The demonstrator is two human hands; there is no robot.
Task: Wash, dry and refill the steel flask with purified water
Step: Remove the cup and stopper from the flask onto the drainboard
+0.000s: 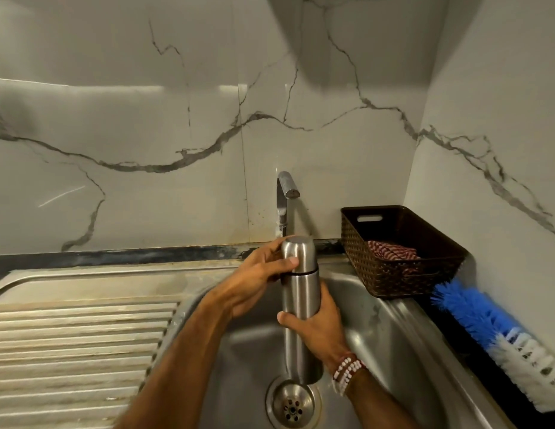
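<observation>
So the steel flask (299,294) was upright over the sink (394,335) bowl, right above the drain (292,404) at 6 o'clock. The tap (284,196) was behind it at 12, with no water running that I could see. Left hand (257,283) had its fingers clamped round the cap (298,249), and right hand (316,331) had its fingers wrapped tight on the body lower down.

Looked to me like the cap was about to get twisted off. My two cents: lock the body with the right hand, turn only the cap, and keep it low in the bowl so any dregs go down the drain. Steel like that gets slippery once it's wet.

Room-wise, the spout sat close above the cap, so lifting straight up looked tight. A basket (394,277) holding a striped cloth (390,250) crowded the rim at 2 o'clock, and a bottle brush (480,314) lay on the table at 4. The draining board (78,335) at 9 looked like the open side for parking the cap.
</observation>
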